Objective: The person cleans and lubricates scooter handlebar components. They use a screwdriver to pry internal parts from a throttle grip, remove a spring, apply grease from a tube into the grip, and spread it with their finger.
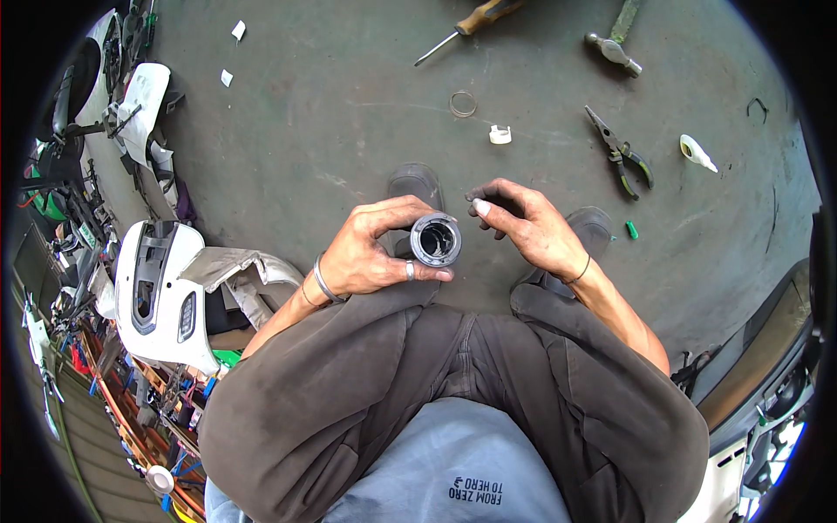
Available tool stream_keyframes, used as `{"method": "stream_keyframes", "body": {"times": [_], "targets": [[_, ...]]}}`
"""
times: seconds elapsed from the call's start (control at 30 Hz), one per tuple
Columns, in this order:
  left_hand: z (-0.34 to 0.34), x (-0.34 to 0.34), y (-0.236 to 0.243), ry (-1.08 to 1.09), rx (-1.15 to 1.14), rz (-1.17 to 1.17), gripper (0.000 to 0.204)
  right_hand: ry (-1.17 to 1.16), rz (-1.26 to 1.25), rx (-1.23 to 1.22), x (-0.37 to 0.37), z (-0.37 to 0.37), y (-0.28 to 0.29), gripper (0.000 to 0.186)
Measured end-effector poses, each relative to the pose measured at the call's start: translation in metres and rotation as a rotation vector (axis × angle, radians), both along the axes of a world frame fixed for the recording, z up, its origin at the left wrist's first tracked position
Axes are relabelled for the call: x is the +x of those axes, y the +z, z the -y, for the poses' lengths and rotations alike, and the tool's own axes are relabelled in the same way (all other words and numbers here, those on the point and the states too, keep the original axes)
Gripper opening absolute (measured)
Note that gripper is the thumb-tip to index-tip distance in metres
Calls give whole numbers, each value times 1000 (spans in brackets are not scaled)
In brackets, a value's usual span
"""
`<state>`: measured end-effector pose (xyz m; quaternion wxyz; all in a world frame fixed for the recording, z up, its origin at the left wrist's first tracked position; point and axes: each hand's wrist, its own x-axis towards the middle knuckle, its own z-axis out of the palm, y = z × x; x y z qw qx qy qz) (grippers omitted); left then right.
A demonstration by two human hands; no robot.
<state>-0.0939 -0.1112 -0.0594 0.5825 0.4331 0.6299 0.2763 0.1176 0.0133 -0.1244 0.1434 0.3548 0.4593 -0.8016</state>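
Note:
Between my knees, my left hand (370, 247) is wrapped round a black cylindrical part (449, 248), its round open end facing up. Inside the rim the hollow looks dark and greasy; its depth is hidden. A short gap to the right, my right hand (529, 225) hovers with curled fingers, apart from the black part. Its thumb lies close to the index finger, and I cannot make out anything between them. Beyond the hands on the floor lie a thin wire ring (463, 105) and a small white plastic collar (500, 135).
Needle-nose pliers (617, 150), a white tube (697, 152) and a small green piece (632, 230) lie at right. Farther off are a screwdriver (475, 23) and a hammer (614, 54). White vehicle panels (166, 292) and cluttered parts line the left side.

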Motion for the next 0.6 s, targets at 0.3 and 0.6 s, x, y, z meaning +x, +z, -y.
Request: {"method": "stream_keyframes", "body": {"times": [0.3, 0.6], "targets": [[-5, -1, -4, 61, -61, 70, 54, 11, 1, 72, -4, 0, -5, 37], [-7, 0, -4, 79, -67, 45, 51, -136, -77, 301, -6, -6, 8, 23]]}}
